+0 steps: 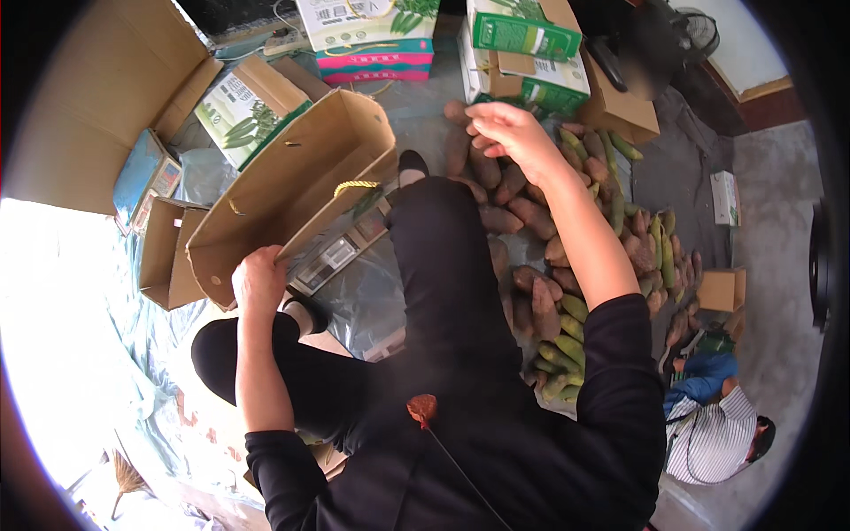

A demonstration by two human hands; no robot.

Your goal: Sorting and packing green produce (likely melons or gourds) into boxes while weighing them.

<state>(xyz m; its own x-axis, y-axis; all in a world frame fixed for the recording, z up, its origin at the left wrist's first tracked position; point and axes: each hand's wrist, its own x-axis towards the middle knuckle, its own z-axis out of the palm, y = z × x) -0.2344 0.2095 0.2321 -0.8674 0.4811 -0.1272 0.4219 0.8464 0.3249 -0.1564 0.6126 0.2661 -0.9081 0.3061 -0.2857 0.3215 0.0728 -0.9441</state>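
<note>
My left hand [258, 280] is closed on the near edge of an open cardboard box [305, 150]. The box is tilted, its inside shows bare brown board, and a yellow rope handle [356, 187] sits on its near side wall. Partly under the box lies a flat device with a small display [339, 253], perhaps a scale. My right hand [512, 134] hangs over the far end of a produce pile, fingers loosely apart, with nothing visible in it. Long reddish-brown roots [534, 215] lie below it.
Green elongated vegetables [571, 345] lie among the roots on my right. Printed cartons [531, 40] and a pink-and-teal box [375, 60] stand ahead. Another carton [243, 111] leans at the far left. A person in a striped shirt [713, 435] is at the lower right, near a small cardboard box [722, 289].
</note>
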